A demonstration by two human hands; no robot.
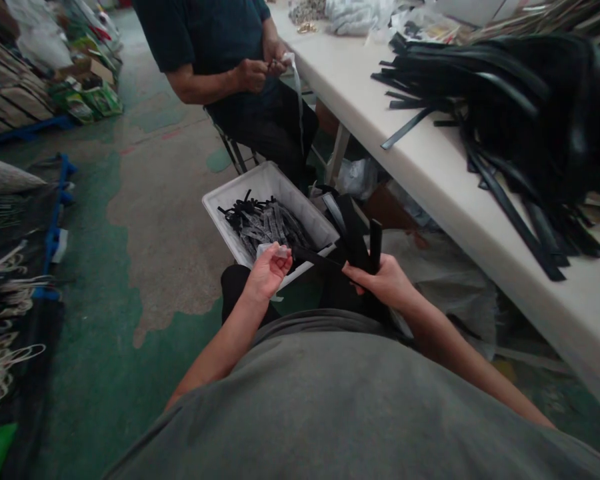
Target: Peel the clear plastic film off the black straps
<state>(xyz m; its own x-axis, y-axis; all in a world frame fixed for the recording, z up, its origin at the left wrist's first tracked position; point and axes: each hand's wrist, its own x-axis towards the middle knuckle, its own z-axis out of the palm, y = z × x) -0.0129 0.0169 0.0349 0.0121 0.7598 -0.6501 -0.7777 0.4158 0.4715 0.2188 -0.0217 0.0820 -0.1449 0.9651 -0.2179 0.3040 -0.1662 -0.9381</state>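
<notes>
My left hand [270, 270] is closed in a pinch on a clear plastic sleeve [266, 250], at the near edge of a white bin. My right hand [383, 279] is closed around a black strap [354, 233], which loops up above the fist with one end standing upright. A length of the strap runs leftward from the right hand to the sleeve at my left fingertips. Whether its tip sits inside the sleeve, I cannot tell. Beyond my hands the white bin [217, 200] holds many black straps [275, 223], several in clear wrapping.
A white table [370, 140] runs along the right, with a large heap of black straps [525, 120] overhanging its edge. A seated co-worker [220, 60] handles a white strip ahead. Blue pallets [54, 233] with bundled cords line the left floor.
</notes>
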